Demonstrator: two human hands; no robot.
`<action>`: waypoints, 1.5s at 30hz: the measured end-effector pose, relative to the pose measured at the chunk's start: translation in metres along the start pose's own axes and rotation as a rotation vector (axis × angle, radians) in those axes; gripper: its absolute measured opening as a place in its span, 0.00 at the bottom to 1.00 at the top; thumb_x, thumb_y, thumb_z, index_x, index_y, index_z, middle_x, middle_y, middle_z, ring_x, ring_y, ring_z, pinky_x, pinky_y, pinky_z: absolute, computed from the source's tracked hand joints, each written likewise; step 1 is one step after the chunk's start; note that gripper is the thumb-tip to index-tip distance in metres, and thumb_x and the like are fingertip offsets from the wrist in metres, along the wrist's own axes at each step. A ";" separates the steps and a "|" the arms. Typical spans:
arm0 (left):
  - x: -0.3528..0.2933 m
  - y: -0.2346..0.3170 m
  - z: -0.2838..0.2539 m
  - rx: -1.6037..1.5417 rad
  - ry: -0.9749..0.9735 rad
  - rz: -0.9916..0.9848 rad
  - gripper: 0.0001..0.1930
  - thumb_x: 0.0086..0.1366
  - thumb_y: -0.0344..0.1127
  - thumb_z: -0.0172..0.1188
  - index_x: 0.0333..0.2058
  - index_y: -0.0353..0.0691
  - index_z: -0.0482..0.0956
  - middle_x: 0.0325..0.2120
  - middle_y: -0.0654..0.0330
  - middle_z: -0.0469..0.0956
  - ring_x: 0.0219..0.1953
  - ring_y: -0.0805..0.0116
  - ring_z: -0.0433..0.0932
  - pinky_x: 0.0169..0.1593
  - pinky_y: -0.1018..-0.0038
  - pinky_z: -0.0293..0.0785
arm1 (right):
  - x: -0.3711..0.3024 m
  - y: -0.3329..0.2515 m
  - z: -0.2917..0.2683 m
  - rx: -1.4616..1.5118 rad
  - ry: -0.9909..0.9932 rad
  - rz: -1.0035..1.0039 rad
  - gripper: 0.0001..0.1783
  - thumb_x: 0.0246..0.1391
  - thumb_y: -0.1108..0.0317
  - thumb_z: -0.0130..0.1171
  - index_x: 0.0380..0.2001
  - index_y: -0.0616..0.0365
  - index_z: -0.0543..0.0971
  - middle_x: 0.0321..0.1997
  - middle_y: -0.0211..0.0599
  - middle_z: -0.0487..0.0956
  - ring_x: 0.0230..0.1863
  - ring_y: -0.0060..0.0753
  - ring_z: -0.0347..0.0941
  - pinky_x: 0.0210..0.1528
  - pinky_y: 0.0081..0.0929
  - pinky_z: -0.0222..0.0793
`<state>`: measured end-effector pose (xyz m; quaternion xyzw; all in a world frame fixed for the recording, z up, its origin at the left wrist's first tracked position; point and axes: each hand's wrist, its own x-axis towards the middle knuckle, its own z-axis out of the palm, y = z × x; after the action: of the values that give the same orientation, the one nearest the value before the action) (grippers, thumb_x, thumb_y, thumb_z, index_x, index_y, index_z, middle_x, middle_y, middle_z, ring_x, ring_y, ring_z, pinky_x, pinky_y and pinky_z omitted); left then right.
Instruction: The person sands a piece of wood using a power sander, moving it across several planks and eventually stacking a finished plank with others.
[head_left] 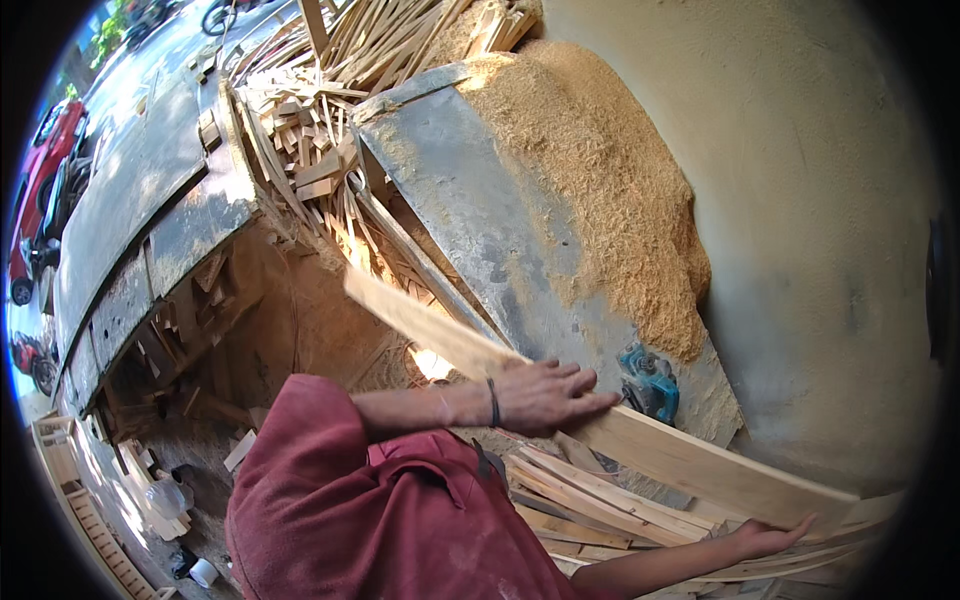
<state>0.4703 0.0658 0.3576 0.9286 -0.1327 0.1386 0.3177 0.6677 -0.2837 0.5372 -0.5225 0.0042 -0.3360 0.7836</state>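
A long, pale wooden board (690,450) slants across in front of me, from the upper left down to the lower right. My left hand (550,397) is closed over its middle, the fingers lying across the top edge. Farther along, close to the board's right end, my right hand (772,540) is turned palm up and bears the lower edge on its fingers. Part of the right hand's grip is hidden. Beyond the left hand, a teal power tool (650,383) rests on a grey bench top (440,150) without touching either hand.
A large sawdust heap (610,190) covers the bench's far side, against a plain wall (800,200). Wood offcuts (320,150) are piled at the back. More long boards (610,500) lie below the held one. At left stands a dark, worn table (150,230); parked vehicles are beyond it.
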 end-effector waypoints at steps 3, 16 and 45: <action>0.012 -0.036 -0.012 0.169 -0.104 0.092 0.43 0.50 0.41 0.67 0.65 0.50 0.59 0.44 0.55 0.69 0.47 0.59 0.71 0.49 0.59 0.69 | -0.013 0.041 -0.045 0.029 -0.034 0.158 0.33 0.57 0.53 0.61 0.59 0.65 0.70 0.61 0.49 0.71 0.61 0.45 0.68 0.65 0.40 0.61; 0.033 -0.246 0.110 0.575 -0.218 -0.299 0.42 0.48 0.28 0.67 0.64 0.57 0.64 0.62 0.58 0.65 0.67 0.55 0.61 0.68 0.60 0.58 | -0.170 0.283 -0.262 -0.140 0.085 1.113 0.24 0.56 0.55 0.62 0.51 0.58 0.75 0.45 0.37 0.80 0.40 0.32 0.78 0.41 0.27 0.76; 0.072 -0.144 0.354 0.180 0.564 -1.489 0.55 0.58 0.54 0.63 0.70 0.33 0.36 0.71 0.36 0.35 0.74 0.42 0.34 0.72 0.50 0.36 | 0.002 0.426 -0.095 -0.823 -1.251 0.296 0.18 0.52 0.55 0.68 0.27 0.61 0.80 0.22 0.35 0.80 0.25 0.28 0.77 0.29 0.29 0.71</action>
<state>0.6468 -0.0580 0.0336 0.7252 0.6190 0.1301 0.2720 0.8576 -0.2653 0.1447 -0.8594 -0.2455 0.1598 0.4190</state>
